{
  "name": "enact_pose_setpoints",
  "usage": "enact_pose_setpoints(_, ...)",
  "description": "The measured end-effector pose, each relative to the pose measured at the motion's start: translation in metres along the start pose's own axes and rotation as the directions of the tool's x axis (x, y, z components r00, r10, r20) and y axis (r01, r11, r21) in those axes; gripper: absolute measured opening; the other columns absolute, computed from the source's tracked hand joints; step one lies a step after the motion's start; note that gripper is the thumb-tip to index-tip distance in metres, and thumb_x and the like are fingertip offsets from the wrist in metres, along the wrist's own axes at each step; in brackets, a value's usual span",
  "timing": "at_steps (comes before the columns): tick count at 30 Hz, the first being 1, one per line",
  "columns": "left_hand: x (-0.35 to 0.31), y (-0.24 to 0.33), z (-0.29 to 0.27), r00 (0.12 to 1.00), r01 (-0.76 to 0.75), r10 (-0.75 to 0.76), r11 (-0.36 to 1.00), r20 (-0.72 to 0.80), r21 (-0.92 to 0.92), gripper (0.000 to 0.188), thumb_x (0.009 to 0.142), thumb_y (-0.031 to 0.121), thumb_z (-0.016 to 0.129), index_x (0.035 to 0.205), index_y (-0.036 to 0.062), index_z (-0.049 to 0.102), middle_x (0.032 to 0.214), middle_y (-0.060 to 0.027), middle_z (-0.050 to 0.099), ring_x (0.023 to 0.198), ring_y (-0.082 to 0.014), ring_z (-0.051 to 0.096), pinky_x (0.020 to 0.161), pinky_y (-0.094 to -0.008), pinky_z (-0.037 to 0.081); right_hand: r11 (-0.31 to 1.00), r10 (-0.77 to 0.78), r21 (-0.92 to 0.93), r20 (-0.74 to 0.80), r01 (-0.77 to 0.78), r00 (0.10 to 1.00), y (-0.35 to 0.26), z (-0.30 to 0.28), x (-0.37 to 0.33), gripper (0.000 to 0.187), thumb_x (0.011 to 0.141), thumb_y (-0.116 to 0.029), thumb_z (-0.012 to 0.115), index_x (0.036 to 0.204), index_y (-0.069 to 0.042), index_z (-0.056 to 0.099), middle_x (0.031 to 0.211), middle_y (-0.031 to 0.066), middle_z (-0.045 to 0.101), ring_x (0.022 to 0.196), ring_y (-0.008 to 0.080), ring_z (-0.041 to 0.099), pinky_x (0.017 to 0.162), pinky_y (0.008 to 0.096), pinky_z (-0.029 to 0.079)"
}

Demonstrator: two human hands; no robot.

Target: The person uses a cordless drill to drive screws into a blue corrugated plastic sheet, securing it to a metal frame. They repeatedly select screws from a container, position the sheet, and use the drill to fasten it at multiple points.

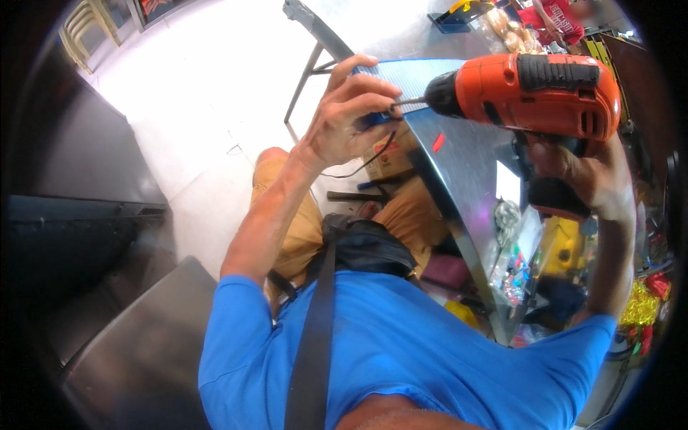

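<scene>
Blue-sleeved right hand [580, 175] grips the orange drill [534, 93]; left hand [344, 118] fingers pinch the blue piece [373, 120] at the bit. Best keep the bit square, piece steady on the surface [459, 165].

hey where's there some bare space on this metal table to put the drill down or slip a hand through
The metal table is bare between the orange drill and the white paper, apart from one small red mark. Its far end holds a blue tray. Under the edge it is crowded with bags and clutter. The left hand fills the near corner.

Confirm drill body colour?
Orange body with black chuck and grip; the drill shows in the head view, held in the right hand.
</scene>
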State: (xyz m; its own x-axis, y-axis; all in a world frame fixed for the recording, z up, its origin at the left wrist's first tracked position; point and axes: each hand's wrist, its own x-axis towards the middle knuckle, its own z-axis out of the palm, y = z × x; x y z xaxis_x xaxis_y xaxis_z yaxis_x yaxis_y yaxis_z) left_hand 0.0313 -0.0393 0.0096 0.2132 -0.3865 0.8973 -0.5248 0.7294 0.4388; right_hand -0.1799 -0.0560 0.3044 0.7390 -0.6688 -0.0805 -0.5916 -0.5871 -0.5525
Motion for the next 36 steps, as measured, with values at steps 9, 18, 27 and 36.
enact_pose_setpoints(9,-0.001,-0.002,0.000,1.000,-0.016,0.016,1.000,0.001,0.008,0.032,0.066,0.011,0.089,0.091,0.0189,0.071,0.119,0.0050,0.066,0.138,-0.0276,0.040,0.117,-0.0413,0.039,0.998,-0.056,-0.049,-0.145,0.049,0.988,-0.007,0.007,-0.001,0.052,0.079,-0.014,0.085,0.124,-0.001,0.062,0.103,0.0099,0.071,0.088,0.0169,0.068,0.081,0.0332,0.055)
enact_pose_setpoints(18,-0.001,-0.001,0.000,1.000,-0.016,0.015,1.000,0.008,0.015,0.035,0.066,0.011,0.089,0.094,0.0206,0.071,0.119,0.0063,0.066,0.140,-0.0265,0.039,0.118,-0.0404,0.038,0.995,-0.056,-0.084,-0.008,0.055,0.998,-0.014,-0.001,0.008,0.055,0.080,-0.010,0.083,0.128,-0.002,0.058,0.105,0.0112,0.070,0.086,0.0173,0.069,0.078,0.0326,0.056)
enact_pose_setpoints(27,0.000,-0.001,0.000,0.999,-0.035,0.035,0.999,0.010,0.013,0.035,0.066,0.010,0.089,0.095,0.0208,0.071,0.119,0.0055,0.066,0.139,-0.0268,0.040,0.117,-0.0402,0.039,0.971,-0.074,-0.228,0.005,0.073,0.997,-0.020,-0.002,0.011,0.048,0.084,-0.008,0.077,0.127,-0.002,0.057,0.101,0.0102,0.069,0.085,0.0164,0.068,0.074,0.0331,0.055)
enact_pose_setpoints(36,0.001,0.002,-0.005,1.000,-0.011,0.011,1.000,0.014,0.018,0.033,0.065,0.008,0.089,0.092,0.0167,0.070,0.114,0.0056,0.068,0.136,-0.0268,0.043,0.115,-0.0404,0.042,0.963,-0.211,-0.145,0.131,0.229,0.969,-0.024,0.000,0.032,0.043,0.085,-0.009,0.075,0.124,-0.001,0.060,0.096,0.0114,0.071,0.091,0.0187,0.070,0.079,0.0346,0.056)
